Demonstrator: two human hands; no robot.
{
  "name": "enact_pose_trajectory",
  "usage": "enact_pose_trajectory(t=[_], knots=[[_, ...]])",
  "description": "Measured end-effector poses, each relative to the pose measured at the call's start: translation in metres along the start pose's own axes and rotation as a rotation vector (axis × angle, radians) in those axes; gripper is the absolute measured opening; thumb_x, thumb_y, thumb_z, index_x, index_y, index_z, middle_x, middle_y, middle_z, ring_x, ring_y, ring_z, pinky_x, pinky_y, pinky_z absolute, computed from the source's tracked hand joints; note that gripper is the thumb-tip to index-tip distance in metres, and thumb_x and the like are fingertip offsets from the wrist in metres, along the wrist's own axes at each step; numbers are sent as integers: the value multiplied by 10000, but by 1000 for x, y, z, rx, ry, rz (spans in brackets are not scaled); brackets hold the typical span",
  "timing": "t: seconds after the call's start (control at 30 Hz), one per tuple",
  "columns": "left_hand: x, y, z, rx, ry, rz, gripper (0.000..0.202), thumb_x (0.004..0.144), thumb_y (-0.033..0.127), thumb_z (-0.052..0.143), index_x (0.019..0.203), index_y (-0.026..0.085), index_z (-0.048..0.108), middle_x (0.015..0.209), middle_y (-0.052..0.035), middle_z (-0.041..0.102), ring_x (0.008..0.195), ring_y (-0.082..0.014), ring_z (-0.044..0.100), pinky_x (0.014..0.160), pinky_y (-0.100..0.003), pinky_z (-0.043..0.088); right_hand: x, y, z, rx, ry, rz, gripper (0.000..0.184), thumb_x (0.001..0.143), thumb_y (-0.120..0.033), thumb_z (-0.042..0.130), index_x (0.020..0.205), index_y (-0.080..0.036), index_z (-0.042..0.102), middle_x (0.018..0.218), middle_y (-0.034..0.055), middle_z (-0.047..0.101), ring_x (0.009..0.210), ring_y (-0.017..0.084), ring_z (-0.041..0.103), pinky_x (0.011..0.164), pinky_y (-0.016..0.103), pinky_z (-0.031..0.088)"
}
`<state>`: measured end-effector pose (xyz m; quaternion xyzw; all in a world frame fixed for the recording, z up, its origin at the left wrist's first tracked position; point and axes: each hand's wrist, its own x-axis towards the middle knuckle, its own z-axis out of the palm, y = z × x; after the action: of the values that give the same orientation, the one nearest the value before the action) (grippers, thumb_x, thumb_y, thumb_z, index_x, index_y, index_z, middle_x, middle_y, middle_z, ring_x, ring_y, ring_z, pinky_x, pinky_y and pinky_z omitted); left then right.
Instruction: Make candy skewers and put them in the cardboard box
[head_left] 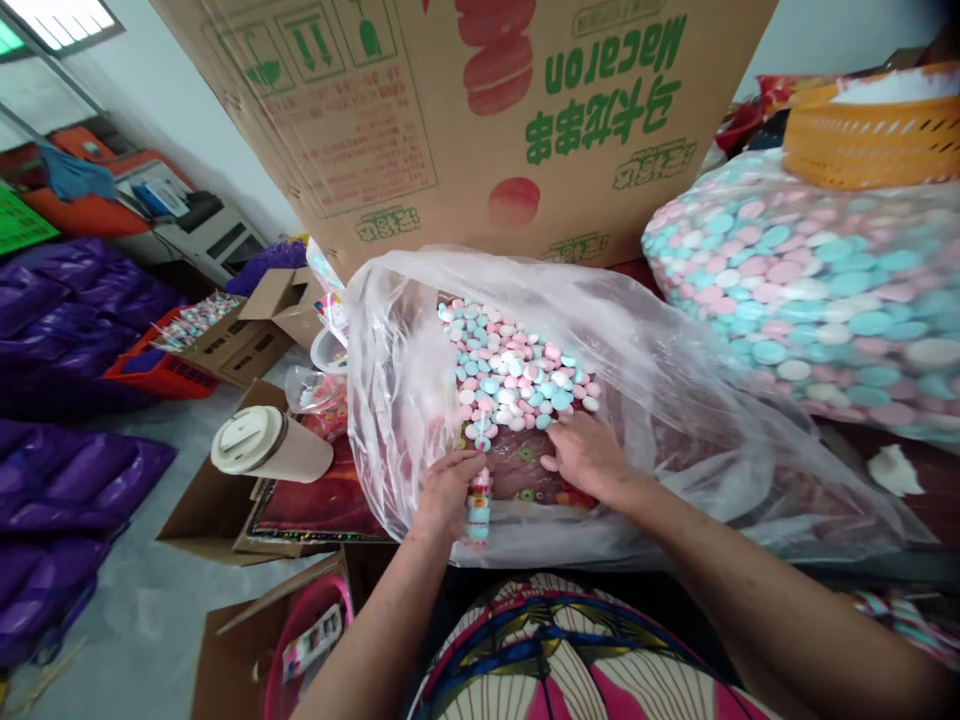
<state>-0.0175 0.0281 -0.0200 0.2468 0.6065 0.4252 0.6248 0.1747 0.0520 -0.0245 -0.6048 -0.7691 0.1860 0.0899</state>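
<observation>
A large clear plastic bag [660, 400] lies open in front of me, with a heap of small round pink, blue and white candies [517, 375] inside. My left hand [448, 490] is closed round a short stack of these candies [478, 505] at the bag's mouth. My right hand [589, 455] rests inside the bag at the near edge of the heap, fingers curled down onto the candies; I cannot make out what they hold.
A big "Macaron" cardboard box [480, 120] stands behind the bag. At right lie a full bag of the same candies [810, 290] and an orange basket [870, 140]. At left are a lidded cup [266, 445], open cartons [247, 335], a red crate [161, 370], purple bags [67, 300].
</observation>
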Motion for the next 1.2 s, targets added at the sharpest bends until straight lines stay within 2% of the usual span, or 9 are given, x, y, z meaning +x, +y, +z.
enact_pose_trajectory(t=[0.13,0.27,0.37,0.5,0.73,0.9,1.03,1.13,1.2], knots=[[-16,6,-10,-63,-13,-6,262,492,297,806,653,132,683,614,-9,652,566,-115,568,580,-245,442,-4,23,-33,292,74,-42,137,893,-232,450,790,-185,528,836,35,635,790,151,591,720,264,457],[-24,20,21,-98,-125,1,270,510,301,808,689,139,687,633,1,643,573,-116,555,592,-252,434,-22,5,-57,910,162,-117,164,915,-357,439,836,-216,469,622,-54,512,537,98,484,552,228,407],[-25,24,45,-80,-210,65,185,567,282,751,661,144,671,588,16,595,563,-103,512,576,-236,399,-34,-22,-46,1009,58,-120,164,910,-338,434,904,-202,528,633,-52,471,492,79,402,476,213,342],[-26,19,53,9,-283,138,120,641,250,629,579,156,588,541,30,510,520,-88,426,520,-223,330,-36,-38,-21,998,87,-55,262,903,-311,408,1118,-201,509,625,-55,444,505,95,399,476,223,347],[-22,8,27,344,-356,316,212,785,249,508,594,161,536,614,14,492,628,-113,429,610,-240,356,-28,-33,-10,796,142,-77,412,881,-235,430,1290,-195,413,651,-24,604,563,129,533,572,250,432],[-22,1,29,119,-386,292,270,794,316,595,587,145,566,614,9,514,606,-99,433,606,-232,360,-33,-37,5,478,320,-250,554,861,-135,369,1413,-180,347,750,37,661,636,170,598,630,298,476],[-22,-1,31,-148,-339,235,253,725,349,708,626,130,630,556,25,511,542,-72,426,556,-206,350,-37,-40,12,590,497,-217,382,902,-182,409,1271,-139,498,741,46,653,658,166,604,659,293,498],[-22,4,23,-154,-462,50,286,641,356,799,654,106,661,545,5,562,513,-71,482,531,-202,378,-37,-33,0,655,318,-307,208,917,-214,449,910,-167,652,700,33,648,631,139,590,611,256,482],[-23,10,17,-179,-581,-125,329,569,335,852,698,94,669,579,-21,614,522,-100,556,550,-226,438,-36,-28,-13,655,190,-476,217,921,-231,468,873,-175,673,739,38,675,683,140,614,640,255,488]])
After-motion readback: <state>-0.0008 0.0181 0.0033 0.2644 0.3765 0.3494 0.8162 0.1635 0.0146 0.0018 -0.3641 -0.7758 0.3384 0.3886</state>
